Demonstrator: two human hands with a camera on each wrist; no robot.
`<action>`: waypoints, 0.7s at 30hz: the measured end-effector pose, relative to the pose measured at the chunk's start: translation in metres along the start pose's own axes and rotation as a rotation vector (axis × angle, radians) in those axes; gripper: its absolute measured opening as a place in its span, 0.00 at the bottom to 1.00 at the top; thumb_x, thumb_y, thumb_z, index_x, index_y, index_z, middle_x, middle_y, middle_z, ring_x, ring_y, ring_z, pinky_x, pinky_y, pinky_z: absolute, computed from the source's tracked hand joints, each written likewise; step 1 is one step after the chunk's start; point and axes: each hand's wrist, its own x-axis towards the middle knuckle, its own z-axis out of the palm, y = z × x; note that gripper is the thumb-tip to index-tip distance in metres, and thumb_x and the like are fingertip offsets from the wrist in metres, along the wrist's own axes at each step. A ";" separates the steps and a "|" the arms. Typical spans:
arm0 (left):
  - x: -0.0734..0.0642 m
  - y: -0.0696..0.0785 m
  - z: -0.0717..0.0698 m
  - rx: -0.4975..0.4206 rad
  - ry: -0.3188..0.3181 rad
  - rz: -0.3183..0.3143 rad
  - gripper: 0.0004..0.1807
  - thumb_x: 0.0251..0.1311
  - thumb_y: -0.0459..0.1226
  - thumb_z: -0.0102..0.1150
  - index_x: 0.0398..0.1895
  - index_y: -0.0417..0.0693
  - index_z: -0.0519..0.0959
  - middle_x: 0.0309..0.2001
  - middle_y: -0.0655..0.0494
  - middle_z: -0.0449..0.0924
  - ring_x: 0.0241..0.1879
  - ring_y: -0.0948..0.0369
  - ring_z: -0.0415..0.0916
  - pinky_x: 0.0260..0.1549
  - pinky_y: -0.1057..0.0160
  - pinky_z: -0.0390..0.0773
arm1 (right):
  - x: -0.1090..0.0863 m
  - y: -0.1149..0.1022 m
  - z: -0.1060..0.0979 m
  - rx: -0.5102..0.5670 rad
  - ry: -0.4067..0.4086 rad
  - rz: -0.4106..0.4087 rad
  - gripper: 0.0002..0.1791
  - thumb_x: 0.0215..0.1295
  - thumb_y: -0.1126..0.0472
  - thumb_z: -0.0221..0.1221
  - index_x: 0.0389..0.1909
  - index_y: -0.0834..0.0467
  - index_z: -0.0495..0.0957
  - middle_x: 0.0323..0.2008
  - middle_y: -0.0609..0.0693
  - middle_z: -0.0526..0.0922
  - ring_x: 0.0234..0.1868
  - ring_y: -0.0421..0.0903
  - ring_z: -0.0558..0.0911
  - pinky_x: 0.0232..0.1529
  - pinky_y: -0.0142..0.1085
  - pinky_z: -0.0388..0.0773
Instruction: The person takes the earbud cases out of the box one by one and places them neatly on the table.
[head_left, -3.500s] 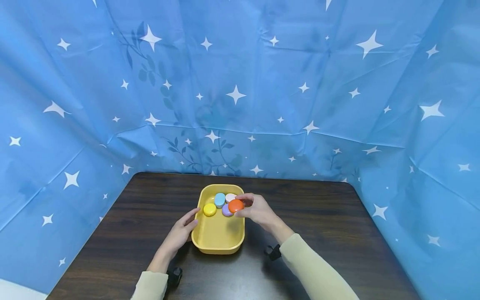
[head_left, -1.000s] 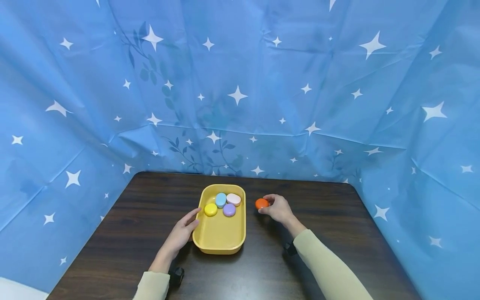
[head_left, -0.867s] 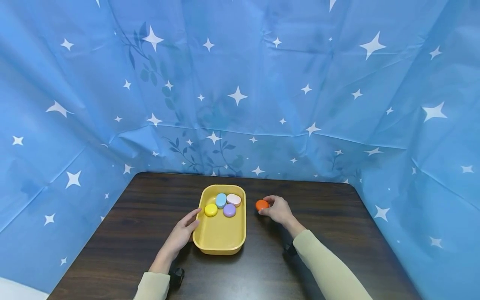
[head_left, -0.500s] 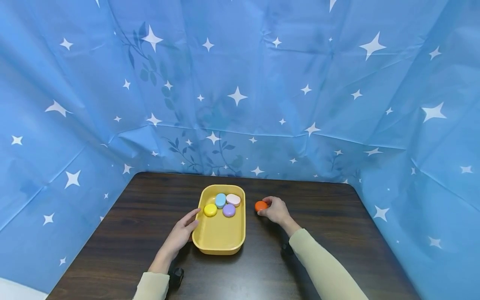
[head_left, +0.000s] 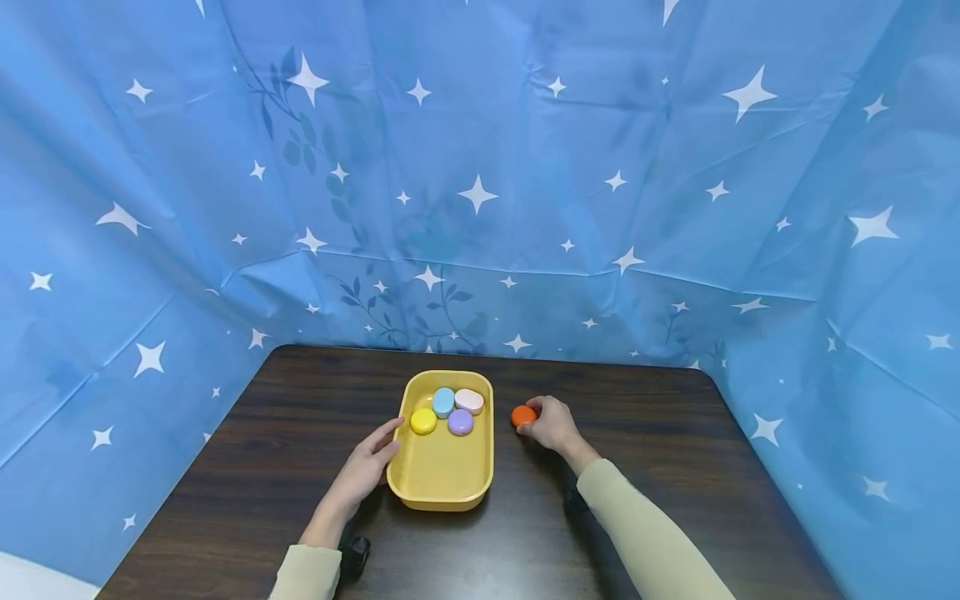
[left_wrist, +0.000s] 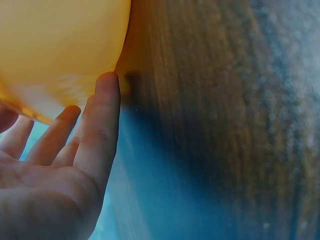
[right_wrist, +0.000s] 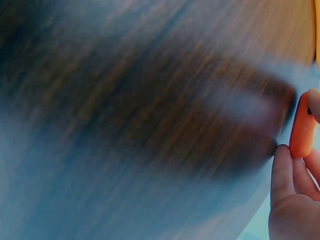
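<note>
While loose LH touches tray, RH pinches orange disc.

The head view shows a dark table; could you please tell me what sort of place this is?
Probably a staged recording spot: a blue star-patterned cloth hangs behind and beside the wood-grained table, and a small black device sits beside the left sleeve.

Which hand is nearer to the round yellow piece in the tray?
The left. The left hand is at the left side of the tray, its fingertips by the rim next to the round yellow piece. The right hand is outside the tray's right side, holding an orange piece.
</note>
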 end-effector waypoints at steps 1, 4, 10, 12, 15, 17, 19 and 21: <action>0.000 0.000 0.000 0.000 -0.002 0.002 0.27 0.79 0.39 0.47 0.78 0.54 0.63 0.74 0.36 0.62 0.62 0.43 0.74 0.49 0.47 0.82 | 0.000 0.000 0.000 -0.006 0.000 -0.003 0.29 0.56 0.65 0.74 0.58 0.68 0.78 0.54 0.61 0.79 0.47 0.54 0.79 0.53 0.51 0.79; 0.000 0.000 0.000 0.002 -0.003 0.004 0.27 0.79 0.39 0.47 0.78 0.54 0.63 0.74 0.36 0.61 0.63 0.43 0.74 0.50 0.47 0.82 | -0.001 -0.002 0.001 -0.019 -0.007 -0.008 0.29 0.56 0.65 0.73 0.59 0.68 0.78 0.54 0.61 0.79 0.48 0.54 0.78 0.54 0.51 0.79; 0.000 0.000 0.000 0.001 -0.003 0.000 0.27 0.79 0.38 0.47 0.78 0.54 0.63 0.74 0.36 0.62 0.63 0.43 0.74 0.50 0.47 0.82 | -0.003 -0.006 0.000 -0.047 -0.017 -0.018 0.29 0.57 0.65 0.73 0.59 0.69 0.77 0.55 0.61 0.78 0.48 0.54 0.78 0.54 0.51 0.79; 0.000 0.000 0.000 0.001 -0.002 0.000 0.27 0.79 0.38 0.47 0.78 0.54 0.63 0.73 0.36 0.63 0.62 0.43 0.74 0.49 0.47 0.82 | -0.003 -0.006 0.000 -0.058 -0.018 -0.021 0.29 0.58 0.65 0.74 0.59 0.69 0.77 0.55 0.61 0.78 0.48 0.54 0.78 0.55 0.51 0.79; 0.000 0.000 0.000 0.001 0.001 0.002 0.27 0.79 0.38 0.47 0.78 0.54 0.63 0.73 0.36 0.63 0.62 0.43 0.75 0.48 0.48 0.82 | -0.003 -0.006 0.000 -0.065 -0.021 -0.023 0.29 0.58 0.64 0.74 0.59 0.69 0.77 0.54 0.61 0.78 0.47 0.54 0.78 0.55 0.51 0.79; 0.000 0.000 0.000 0.002 0.000 0.003 0.27 0.79 0.38 0.47 0.78 0.53 0.63 0.73 0.36 0.63 0.62 0.43 0.75 0.48 0.48 0.82 | -0.003 -0.005 0.000 -0.064 -0.023 -0.025 0.29 0.57 0.64 0.74 0.58 0.69 0.77 0.54 0.61 0.78 0.47 0.54 0.78 0.55 0.51 0.79; 0.000 -0.001 0.000 0.002 -0.001 0.003 0.27 0.79 0.38 0.47 0.78 0.53 0.63 0.73 0.36 0.63 0.62 0.43 0.75 0.49 0.48 0.82 | -0.003 -0.005 0.001 -0.066 -0.023 -0.029 0.29 0.57 0.64 0.74 0.58 0.69 0.78 0.54 0.61 0.78 0.47 0.53 0.78 0.55 0.50 0.79; 0.000 -0.001 0.000 0.000 -0.002 0.002 0.27 0.79 0.38 0.47 0.78 0.53 0.63 0.74 0.36 0.62 0.62 0.43 0.74 0.49 0.47 0.82 | -0.003 -0.004 0.001 -0.071 -0.023 -0.037 0.29 0.57 0.64 0.74 0.58 0.69 0.78 0.53 0.61 0.78 0.47 0.53 0.78 0.54 0.50 0.79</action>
